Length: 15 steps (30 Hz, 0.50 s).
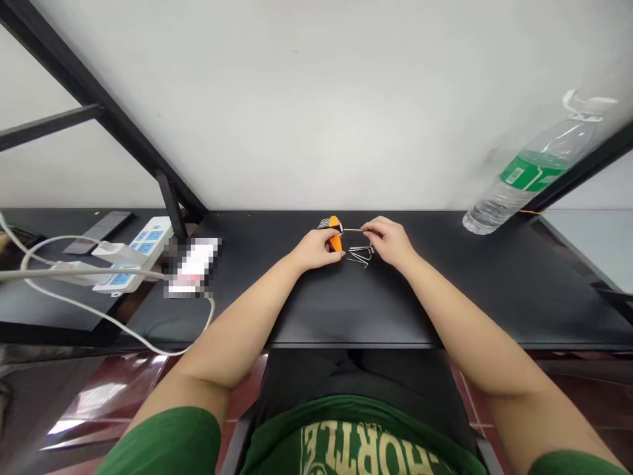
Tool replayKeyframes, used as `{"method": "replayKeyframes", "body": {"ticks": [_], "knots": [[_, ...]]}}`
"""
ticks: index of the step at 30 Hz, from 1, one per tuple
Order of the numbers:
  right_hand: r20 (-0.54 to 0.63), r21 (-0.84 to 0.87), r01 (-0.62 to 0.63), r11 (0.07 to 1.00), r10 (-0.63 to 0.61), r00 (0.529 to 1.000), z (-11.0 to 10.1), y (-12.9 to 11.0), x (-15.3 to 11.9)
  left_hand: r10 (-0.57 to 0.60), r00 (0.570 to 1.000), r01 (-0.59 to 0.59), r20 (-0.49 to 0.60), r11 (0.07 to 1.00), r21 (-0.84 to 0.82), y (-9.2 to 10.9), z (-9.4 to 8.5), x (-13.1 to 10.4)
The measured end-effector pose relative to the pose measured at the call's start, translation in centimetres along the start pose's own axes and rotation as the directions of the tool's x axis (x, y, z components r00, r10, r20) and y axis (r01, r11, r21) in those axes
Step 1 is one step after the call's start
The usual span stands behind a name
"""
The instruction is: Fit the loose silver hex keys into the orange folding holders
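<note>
Near the middle of the black desk, my left hand [318, 249] is closed around an orange holder [335, 235], with thin metal keys sticking out on its left side. My right hand [390, 240] pinches the right end of a metal hex key [353, 230]; the key's other end meets the holder's right side. Several loose L-shaped hex keys [360, 256] lie on the desk just below, between my two hands.
A large clear bottle [494, 201] with a green label stands at the right by the wall. On the left are a blurred-out phone [194, 266], a white power strip [136, 254], white cables and a black metal frame [133, 138]. The black desk [351, 316] ends close to my body.
</note>
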State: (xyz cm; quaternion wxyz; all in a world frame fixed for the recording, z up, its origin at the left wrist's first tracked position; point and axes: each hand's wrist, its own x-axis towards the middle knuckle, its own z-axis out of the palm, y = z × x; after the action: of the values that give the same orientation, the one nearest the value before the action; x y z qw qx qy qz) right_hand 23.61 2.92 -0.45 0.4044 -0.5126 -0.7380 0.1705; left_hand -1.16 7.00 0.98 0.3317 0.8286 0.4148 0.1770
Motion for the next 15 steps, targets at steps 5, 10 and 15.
{"method": "replayKeyframes", "body": {"ticks": [5, 10, 15], "knots": [[-0.024, 0.038, 0.132, 0.991, -0.131, 0.991, 0.83, -0.28, -0.28, -0.004, 1.000, 0.002, -0.019, 0.997, -0.077, 0.03, 0.16, -0.11], [0.020, -0.041, 0.176, 0.984, -0.175, 0.984, 0.58, -0.28, -0.38, -0.004, 1.000, 0.002, -0.019, 0.995, -0.101, -0.07, 0.27, -0.10], [0.042, -0.103, 0.217, 0.971, -0.213, 0.976, 0.35, -0.47, -0.34, 0.022, 0.999, -0.025, -0.030, 0.994, -0.102, -0.12, 0.11, -0.20]]}}
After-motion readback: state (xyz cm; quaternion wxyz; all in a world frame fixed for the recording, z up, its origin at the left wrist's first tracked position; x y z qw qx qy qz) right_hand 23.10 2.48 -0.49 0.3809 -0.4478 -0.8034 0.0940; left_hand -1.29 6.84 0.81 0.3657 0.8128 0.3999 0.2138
